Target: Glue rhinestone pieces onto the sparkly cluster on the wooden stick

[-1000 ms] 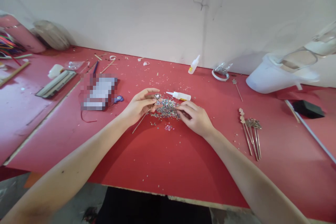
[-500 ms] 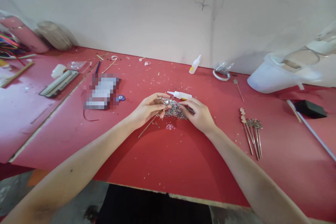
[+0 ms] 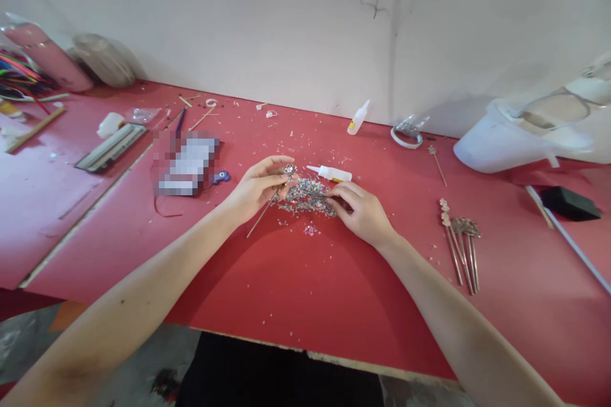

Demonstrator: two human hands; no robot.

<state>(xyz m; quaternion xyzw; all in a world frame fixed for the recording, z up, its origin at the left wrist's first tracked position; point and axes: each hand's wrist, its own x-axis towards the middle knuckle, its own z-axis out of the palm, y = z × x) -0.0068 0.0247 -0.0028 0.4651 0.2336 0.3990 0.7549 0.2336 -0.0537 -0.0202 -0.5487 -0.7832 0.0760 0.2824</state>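
My left hand (image 3: 260,187) is closed on a thin metal hairpin (image 3: 258,219), whose flower-shaped head (image 3: 289,169) stands up above the fingers. The pin's shaft slants down to the left. In my right hand (image 3: 359,208) a thin dark tool (image 3: 317,194), perhaps tweezers, is pinched, its tip over a pile of small glittering pieces (image 3: 310,204) on the red table. A small pink cluster (image 3: 311,230) lies just in front of the pile. Behind the pile rests a white glue bottle (image 3: 335,174) on its side.
Several metal hairpins (image 3: 461,253) lie at the right, near a black block (image 3: 570,203) and a white bucket (image 3: 496,137). Another bottle (image 3: 358,118) stands by the wall. At the left are a blurred rectangular item (image 3: 189,166), a long box (image 3: 111,148) and a pink bottle (image 3: 50,57).
My left hand has moved slightly left and up with the hairpin, away from the pile, and its flower head now shows clearly. My right hand stays beside the pile. The view has shifted slightly.
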